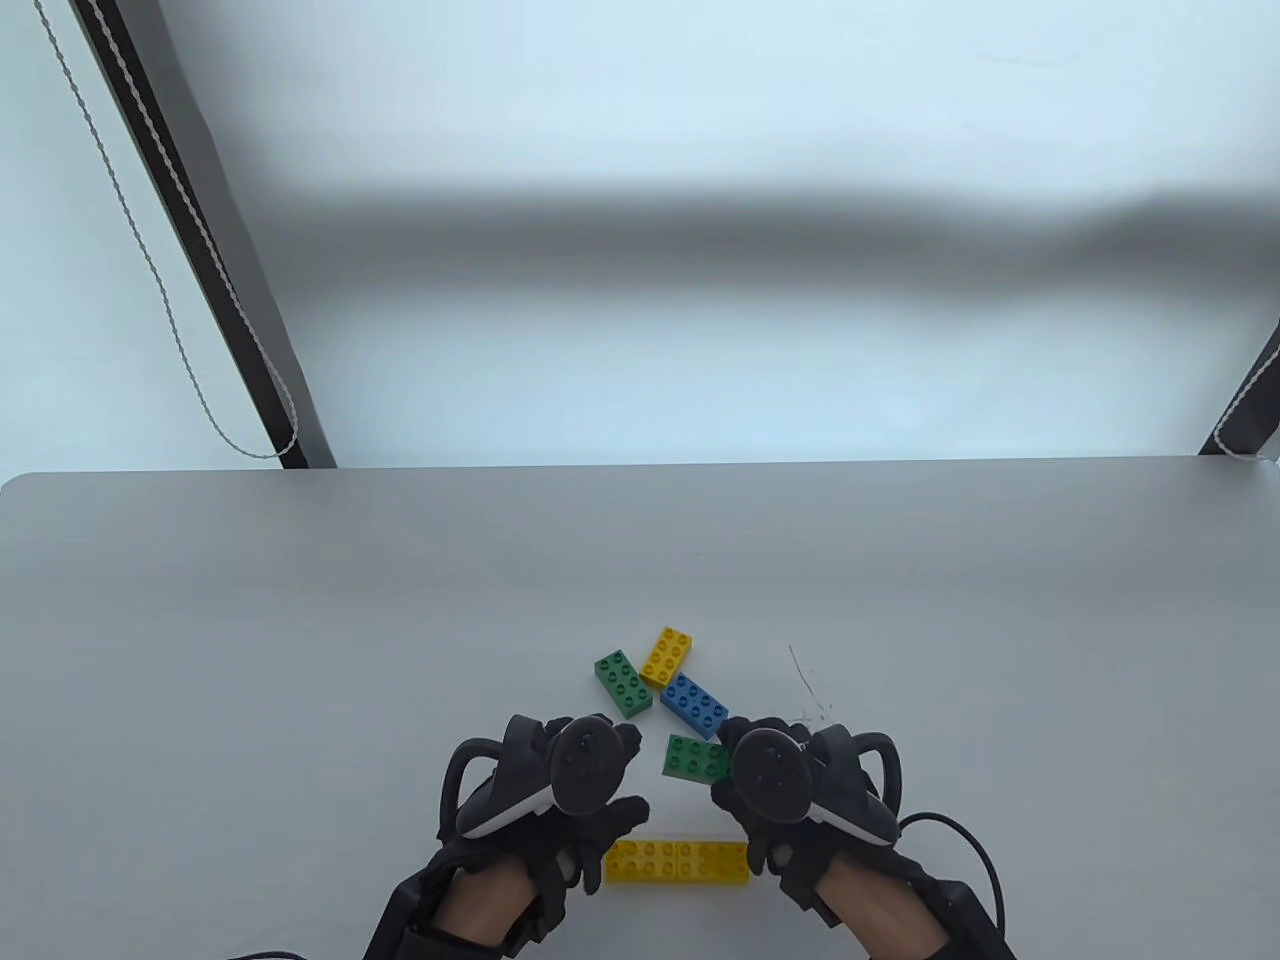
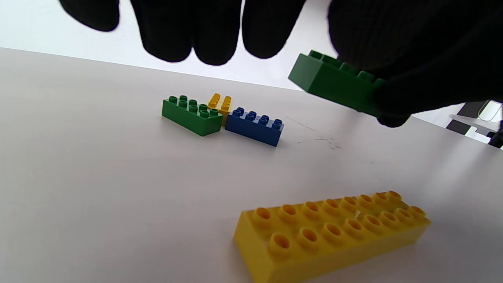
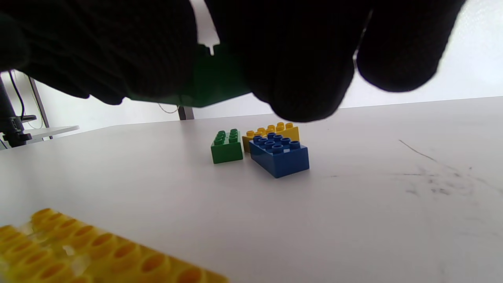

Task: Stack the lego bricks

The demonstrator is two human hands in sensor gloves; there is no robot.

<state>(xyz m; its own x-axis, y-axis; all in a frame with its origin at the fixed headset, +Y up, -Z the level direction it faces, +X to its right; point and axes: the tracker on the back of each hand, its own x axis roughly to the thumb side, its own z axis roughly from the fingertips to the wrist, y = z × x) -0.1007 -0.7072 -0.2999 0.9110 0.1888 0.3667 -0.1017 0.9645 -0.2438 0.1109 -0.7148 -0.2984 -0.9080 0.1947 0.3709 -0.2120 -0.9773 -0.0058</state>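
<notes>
A green brick (image 2: 334, 82) is held aloft by the right hand (image 1: 790, 790); the left hand (image 1: 560, 790) hangs loosely open. Studs should be aligned squarely over the long yellow brick (image 1: 678, 861) near the tabletop's front edge, then pressed evenly.

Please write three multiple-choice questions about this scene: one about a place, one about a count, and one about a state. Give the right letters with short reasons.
1. Where is the long yellow brick?
A. Between the two hands, nearest the person
B. At the far table edge
C. On the blue brick

2. How many bricks are green?
A. One
B. Two
C. Four

3. What is the state of the held green brick?
A. Lying on the table
B. Pressed onto the yellow brick
C. Lifted in the right hand

Answers: 1 A, it lies between both hands; 2 B, one held, one green brick on the table; 3 C, the left wrist view shows it above the table.
</notes>
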